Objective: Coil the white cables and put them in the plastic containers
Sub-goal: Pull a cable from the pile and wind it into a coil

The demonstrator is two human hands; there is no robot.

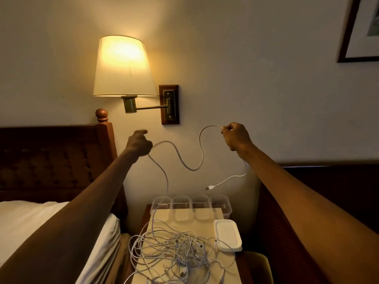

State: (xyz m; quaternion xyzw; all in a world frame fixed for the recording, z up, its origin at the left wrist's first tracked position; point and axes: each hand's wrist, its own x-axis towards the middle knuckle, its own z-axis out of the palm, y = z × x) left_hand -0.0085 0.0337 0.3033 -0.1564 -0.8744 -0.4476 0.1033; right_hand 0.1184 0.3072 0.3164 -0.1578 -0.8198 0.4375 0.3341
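White cable [185, 163] hangs in a slack wave between the two raised hands. The right hand [235, 136] is closed on it, fingers and thumb pinching it near one end. Below that grip a short tail drops and curls out to a flat plug [210, 187], which dangles free. The left hand [139, 143] is blurred, but its fingers look curled round the cable farther along. From under that grip the rest falls down into the tangled pile of cables [174, 249] on the bedside table [196, 225].

Well below both grips, four clear plastic containers [181, 206] stand open in a row at the far edge of the table, the leftmost under the falling strand. A stack of white lids [227, 234] lies beside the pile, below the right-hand grip.

By the look of it, one cable is being drawn out of the tangle and coiling has not begun, since neither hand holds a loop. The next move likely calls for pulling the far end clear without dragging other cables along. After that, even loops can be laid into the right-hand grip, small enough to fit a container.
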